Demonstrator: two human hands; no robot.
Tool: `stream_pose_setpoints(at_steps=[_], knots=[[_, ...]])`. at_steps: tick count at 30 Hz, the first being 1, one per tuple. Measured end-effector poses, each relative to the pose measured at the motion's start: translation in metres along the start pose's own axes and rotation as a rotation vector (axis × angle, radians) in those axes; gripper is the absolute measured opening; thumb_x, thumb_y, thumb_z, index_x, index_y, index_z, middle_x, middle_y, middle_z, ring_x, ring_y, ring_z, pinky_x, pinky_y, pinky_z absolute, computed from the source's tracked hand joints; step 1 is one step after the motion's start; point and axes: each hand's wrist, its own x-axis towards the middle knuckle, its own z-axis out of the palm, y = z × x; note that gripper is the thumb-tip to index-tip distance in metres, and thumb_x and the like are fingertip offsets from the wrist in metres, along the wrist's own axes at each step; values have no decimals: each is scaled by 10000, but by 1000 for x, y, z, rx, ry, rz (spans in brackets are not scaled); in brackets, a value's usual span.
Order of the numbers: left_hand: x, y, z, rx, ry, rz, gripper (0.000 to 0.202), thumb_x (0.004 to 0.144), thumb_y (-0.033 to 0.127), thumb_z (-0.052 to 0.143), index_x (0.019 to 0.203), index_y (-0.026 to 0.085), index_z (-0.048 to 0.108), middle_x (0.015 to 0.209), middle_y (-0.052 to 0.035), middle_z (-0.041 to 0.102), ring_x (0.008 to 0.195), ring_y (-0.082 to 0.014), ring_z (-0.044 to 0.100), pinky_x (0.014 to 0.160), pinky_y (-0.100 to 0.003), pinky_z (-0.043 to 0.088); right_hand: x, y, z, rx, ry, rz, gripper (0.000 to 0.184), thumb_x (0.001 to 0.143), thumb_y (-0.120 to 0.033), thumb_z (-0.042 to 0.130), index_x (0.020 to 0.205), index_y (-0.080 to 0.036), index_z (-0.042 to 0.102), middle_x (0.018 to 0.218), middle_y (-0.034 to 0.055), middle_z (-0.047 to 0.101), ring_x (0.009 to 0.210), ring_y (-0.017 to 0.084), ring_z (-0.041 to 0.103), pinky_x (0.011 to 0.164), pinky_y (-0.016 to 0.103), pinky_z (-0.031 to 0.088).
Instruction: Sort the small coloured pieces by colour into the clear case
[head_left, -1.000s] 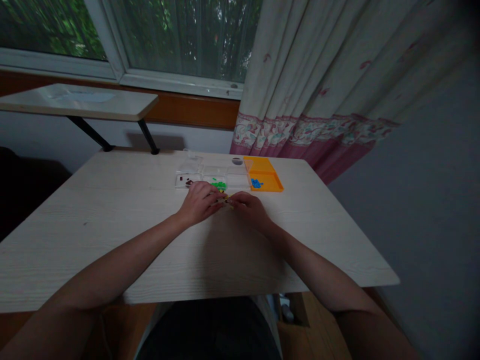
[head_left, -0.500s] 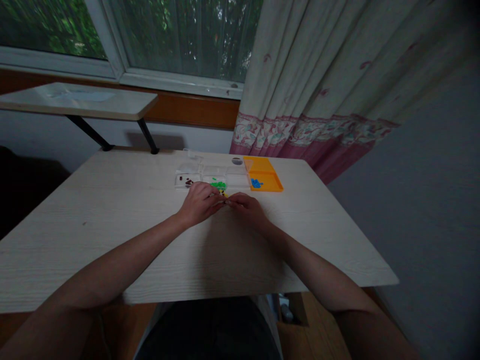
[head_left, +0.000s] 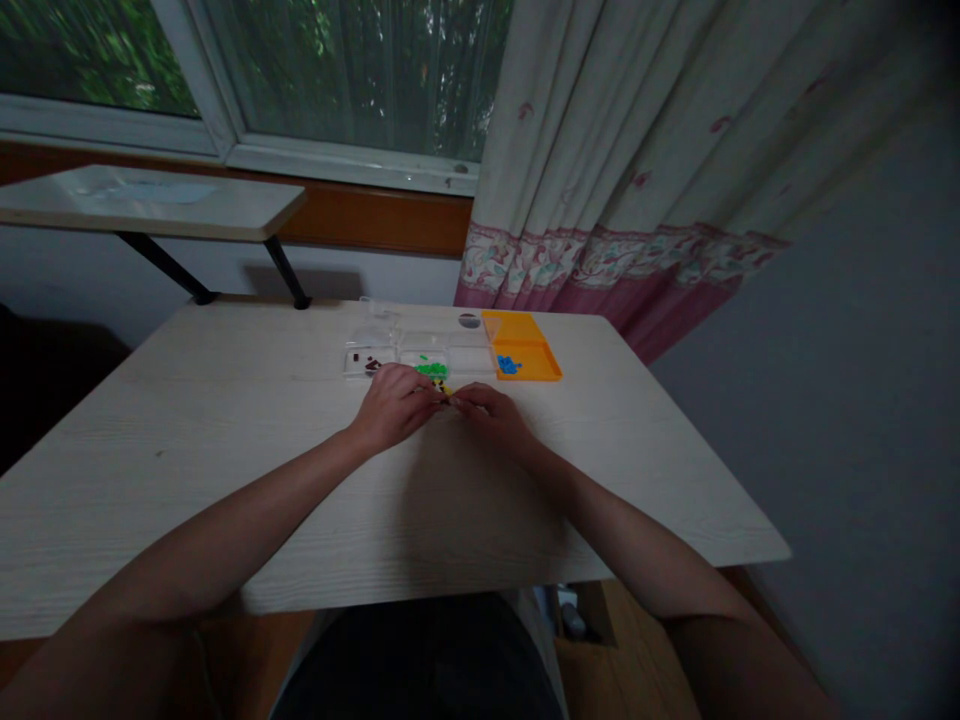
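Observation:
My left hand [head_left: 397,402] and my right hand [head_left: 491,412] meet fingertip to fingertip low over the table. Both are closed in a pinch around something small between them, too tiny to name. Just beyond the fingertips lie small yellow and black pieces [head_left: 442,386]. Behind my left hand, a clear box [head_left: 350,362] holds dark brown pieces [head_left: 373,366], partly covered by the hand. Beside it, green pieces [head_left: 430,370] lie in another clear box [head_left: 409,357]. Further right, an orange box [head_left: 544,363] with its lid raised contains blue pieces [head_left: 508,365].
Between the green and blue pieces stands a clear compartment [head_left: 471,360]. A dark round disc [head_left: 469,321] lies behind it. The pale wooden table [head_left: 262,500] extends to both sides. At the back left, a raised shelf [head_left: 247,215] stands on black legs. A curtain [head_left: 600,230] hangs behind.
The view has shifted slightly, so the table things sit a little further left. My hands keep nearly the same pinch, fingertips together.

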Motion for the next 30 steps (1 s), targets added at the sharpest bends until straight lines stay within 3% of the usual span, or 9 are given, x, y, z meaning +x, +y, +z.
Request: stream_pose_setpoints(at_steps=[8,14,18,22,30], knots=[[-4,-13,0,-48,14,-113,184,905,360,607,1043,299,712,939,-48,668,948,-221,563,867,-425,396,3,7,-11,-37,90,-4,343,958,-419,476,964,-210,747,921,63,731,917,185,656,857,325,490],[-6,-34,-6,0,110,-254,172,906,383,607,984,275,716,946,-48,644,952,-222,549,864,-409,384,4,13,-20,-133,130,-49,229,915,-372,581,951,-229,757,943,61,748,921,192,661,892,345,473],[-13,-57,-7,22,138,-375,172,890,380,620,955,260,725,948,-55,619,973,-237,531,869,-411,382,3,19,-28,-412,50,-12,157,876,-270,633,934,-212,768,903,69,734,896,207,635,873,352,447],[-20,-78,-5,30,203,-533,196,888,393,610,898,232,723,933,-55,595,960,-236,531,884,-410,393,3,16,-34,-705,-87,68,158,868,-296,644,896,-227,784,804,69,697,838,219,597,776,338,410],[-28,-89,3,33,219,-624,195,883,381,605,887,222,718,913,-63,589,950,-243,521,887,-413,406,1,2,-35,-852,-179,73,156,875,-295,637,911,-254,783,868,79,706,893,233,578,744,319,346]])
